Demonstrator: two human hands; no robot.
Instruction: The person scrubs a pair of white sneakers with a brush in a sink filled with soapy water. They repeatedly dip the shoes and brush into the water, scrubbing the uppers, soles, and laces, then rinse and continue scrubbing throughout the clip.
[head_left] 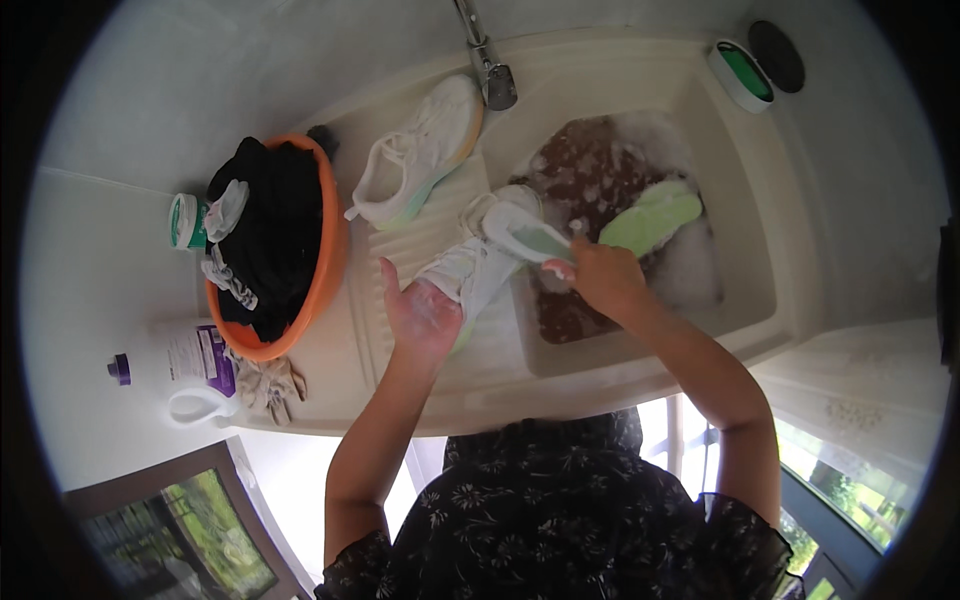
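Observation:
My right hand is closed round the handle of a scrubbing brush with a white rim and grey-green middle. The brush lies against the toe of a white lace-up sneaker, its bristles hidden. Inside the opening of this sneaker are the fingers of my left hand, palm up and thumb apart, holding it over the ribbed washboard beside the basin. Another white sneaker rests on the ribbed board farther back. A pale green insole floats in brown, foamy water.
Left stands an orange basin of black clothes. Near it are a white jug with purple label, a glove-like cloth and a green-and-white tub. A faucet overhangs the sink; an oval green-lined case sits back right.

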